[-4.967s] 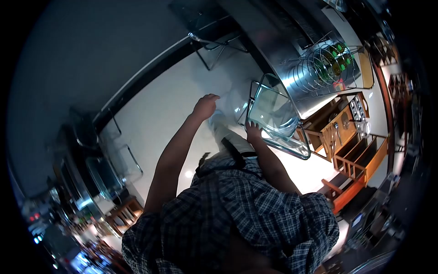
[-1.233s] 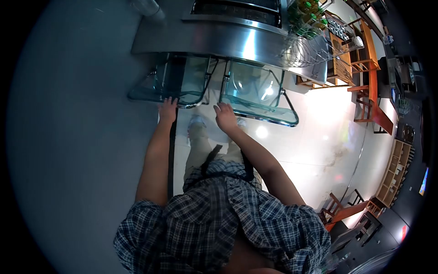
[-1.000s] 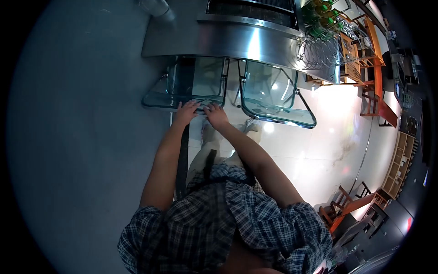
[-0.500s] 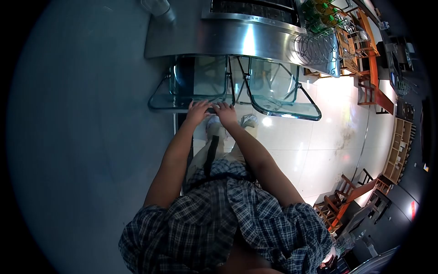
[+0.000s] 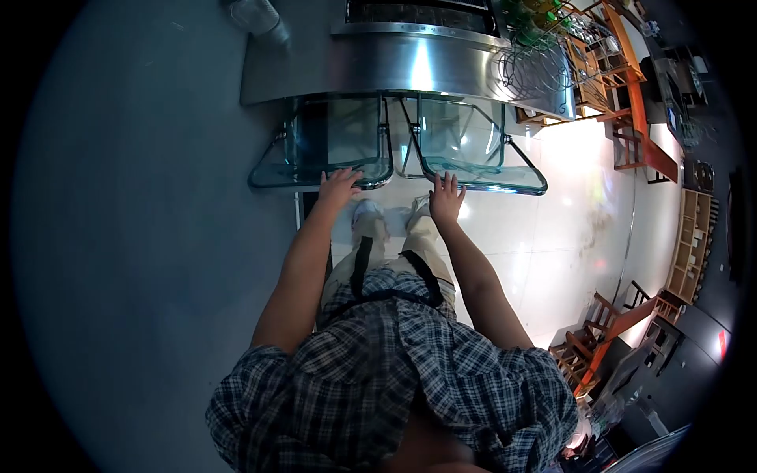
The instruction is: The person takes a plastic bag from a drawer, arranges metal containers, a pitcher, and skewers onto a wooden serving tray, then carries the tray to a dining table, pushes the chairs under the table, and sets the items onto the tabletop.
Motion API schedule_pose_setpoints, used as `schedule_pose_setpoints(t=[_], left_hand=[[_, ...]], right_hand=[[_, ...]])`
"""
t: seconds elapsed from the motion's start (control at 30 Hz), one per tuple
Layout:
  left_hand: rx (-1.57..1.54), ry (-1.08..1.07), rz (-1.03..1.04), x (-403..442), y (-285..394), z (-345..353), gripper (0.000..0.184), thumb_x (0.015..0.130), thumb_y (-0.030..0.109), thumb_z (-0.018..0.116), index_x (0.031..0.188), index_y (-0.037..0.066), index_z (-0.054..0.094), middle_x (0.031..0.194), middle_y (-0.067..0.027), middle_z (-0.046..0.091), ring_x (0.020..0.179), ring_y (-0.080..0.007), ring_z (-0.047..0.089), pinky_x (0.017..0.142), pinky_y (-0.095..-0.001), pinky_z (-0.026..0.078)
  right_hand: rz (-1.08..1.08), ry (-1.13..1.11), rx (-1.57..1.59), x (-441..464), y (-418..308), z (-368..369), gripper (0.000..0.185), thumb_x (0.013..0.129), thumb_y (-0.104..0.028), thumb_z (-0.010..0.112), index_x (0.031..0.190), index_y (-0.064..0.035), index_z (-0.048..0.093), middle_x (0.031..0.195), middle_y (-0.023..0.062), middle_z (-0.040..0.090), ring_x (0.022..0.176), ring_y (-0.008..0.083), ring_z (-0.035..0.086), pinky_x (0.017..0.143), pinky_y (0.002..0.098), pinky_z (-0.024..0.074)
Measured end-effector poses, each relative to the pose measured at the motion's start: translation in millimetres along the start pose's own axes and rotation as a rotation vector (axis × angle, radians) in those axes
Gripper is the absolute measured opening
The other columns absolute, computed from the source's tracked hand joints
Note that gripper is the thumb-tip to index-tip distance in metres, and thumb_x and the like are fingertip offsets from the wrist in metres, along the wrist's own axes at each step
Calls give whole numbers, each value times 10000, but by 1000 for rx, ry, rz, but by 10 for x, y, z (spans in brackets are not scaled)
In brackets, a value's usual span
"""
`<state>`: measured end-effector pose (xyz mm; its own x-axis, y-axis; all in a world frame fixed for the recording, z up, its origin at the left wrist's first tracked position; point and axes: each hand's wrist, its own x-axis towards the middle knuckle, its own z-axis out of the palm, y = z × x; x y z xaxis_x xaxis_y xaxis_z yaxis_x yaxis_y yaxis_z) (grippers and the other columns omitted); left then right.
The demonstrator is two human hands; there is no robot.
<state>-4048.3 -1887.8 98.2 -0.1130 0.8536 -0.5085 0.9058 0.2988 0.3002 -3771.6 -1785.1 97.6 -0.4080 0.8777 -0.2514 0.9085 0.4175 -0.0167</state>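
Observation:
Two clear, greenish folding chairs with metal frames stand side by side at a steel counter (image 5: 378, 67). On the top edge of the left chair (image 5: 276, 172) rests my left hand (image 5: 340, 188), its fingers spread. My right hand (image 5: 447, 198) is at the near edge of the right chair (image 5: 505, 177), near that chair's left corner, with its fingers apart. Neither hand is wrapped round a frame. The seats of both chairs reach in under the counter's edge.
A grill-like unit (image 5: 422, 14) is set into the counter. Green bottles (image 5: 532, 20) and a wire rack (image 5: 524, 75) stand at its right end. Wooden chairs and tables are on the right, with a shelf (image 5: 688, 248) farther out. Part of a person (image 5: 579, 432) shows at the lower right.
My right hand has moved from the left chair to the right chair. My left hand stays on the left chair. Earlier, both chairs were viewed from another angle.

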Motion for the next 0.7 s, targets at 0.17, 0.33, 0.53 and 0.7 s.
schedule_pose_setpoints(t=[0.17, 0.33, 0.53, 0.7], left_hand=[[5, 21, -28, -33, 30, 11, 517, 801, 444, 535, 1278, 293, 407, 1365, -17, 351, 1255, -238, 324, 997, -611, 199], [37, -52, -101, 41, 232, -115, 529, 797, 346, 584, 1285, 247, 406, 1355, -59, 354, 1258, -255, 314, 996, -616, 203], [-84, 120, 172, 285, 1153, -235, 473, 759, 93, 514, 1228, 91, 449, 1301, -93, 410, 1166, -303, 411, 977, -449, 323], [64, 82, 367, 565, 2523, 172, 525, 763, 89, 502, 1277, 101, 396, 1362, -116, 329, 1234, -302, 330, 997, -446, 282]], right_hand=[[24, 38, 41, 35, 2, 67, 483, 811, -205, 507, 1282, -155, 411, 1367, 100, 348, 1291, 281, 274, 1028, 547, 156], [26, 121, 198, 1, 38, -44, 494, 759, -127, 519, 1245, -112, 436, 1335, 122, 372, 1260, 295, 311, 1017, 519, 227], [148, 260, 314, -81, 407, -164, 470, 748, -112, 523, 1214, -92, 466, 1333, 124, 373, 1260, 290, 311, 1024, 492, 232], [225, 318, 213, -146, 1567, -144, 539, 737, -119, 542, 1263, -110, 423, 1341, 122, 364, 1273, 313, 288, 1021, 507, 226]])
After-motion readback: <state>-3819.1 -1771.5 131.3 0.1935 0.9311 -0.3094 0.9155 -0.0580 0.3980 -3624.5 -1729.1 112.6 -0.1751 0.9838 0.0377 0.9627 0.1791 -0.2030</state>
